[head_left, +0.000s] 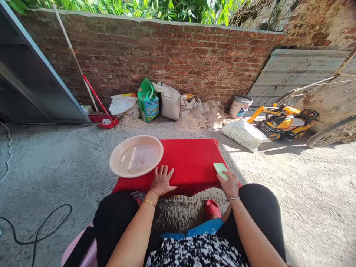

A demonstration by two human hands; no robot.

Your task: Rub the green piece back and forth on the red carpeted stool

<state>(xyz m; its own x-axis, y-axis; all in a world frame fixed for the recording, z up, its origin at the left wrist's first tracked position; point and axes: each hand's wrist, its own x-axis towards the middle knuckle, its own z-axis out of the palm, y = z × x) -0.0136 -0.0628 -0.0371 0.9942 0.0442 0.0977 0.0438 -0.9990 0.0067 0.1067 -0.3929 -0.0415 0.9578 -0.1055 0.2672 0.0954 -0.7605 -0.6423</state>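
My left hand [162, 181] lies with fingers spread on the near edge of a red cloth [186, 159] that covers a low table. Just beyond its fingertips stands a wide pale pink basin [116, 167] with clear water in it, on the table's left side. At the right edge of the cloth, my right hand [229, 185] is closed around a light green phone [221, 170], which lies flat or nearly so. The fingers under the phone are mostly hidden.
Sacks, including a green bag [148, 105] and a white sack [169, 104], lean on the brick wall. A bucket [239, 107], a filled sack [241, 133] and a yellow toy excavator [287, 120] are at right. A black cable [39, 231] lies on the floor at left.
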